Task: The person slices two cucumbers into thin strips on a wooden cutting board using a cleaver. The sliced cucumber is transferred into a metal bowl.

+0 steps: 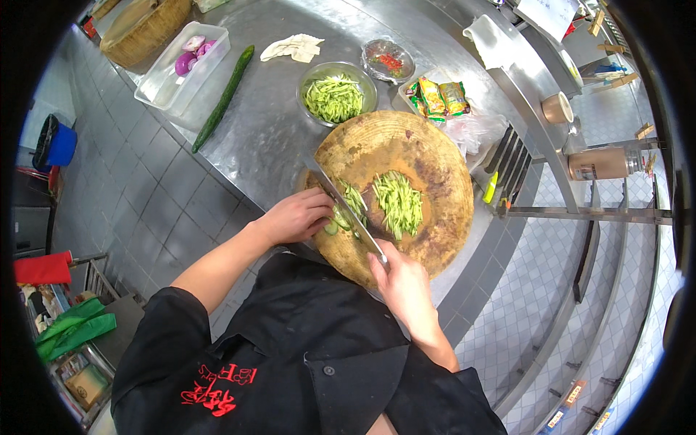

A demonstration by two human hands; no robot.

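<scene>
My right hand (405,277) grips the handle of a cleaver (348,209), whose blade stands on edge over the left part of a round wooden chopping block (446,163). Beside the blade, my left hand (299,216) rests with curled fingers at cucumber slices (338,218), partly hidden by the fingers. Thin cucumber strips (356,200) lie just past the blade. A larger heap of cucumber shreds (398,205) sits near the block's middle. Behind the block, a steel bowl (372,92) holds more shredded cucumber (334,99).
A whole cucumber (223,99) lies near the table's left edge, by a plastic tub (220,57) with purple onions (186,63). At the back are a cloth (293,48), a film-covered bowl (389,60) and seasoning packets (440,98). Right of the block lies a yellow-green-handled tool (491,187).
</scene>
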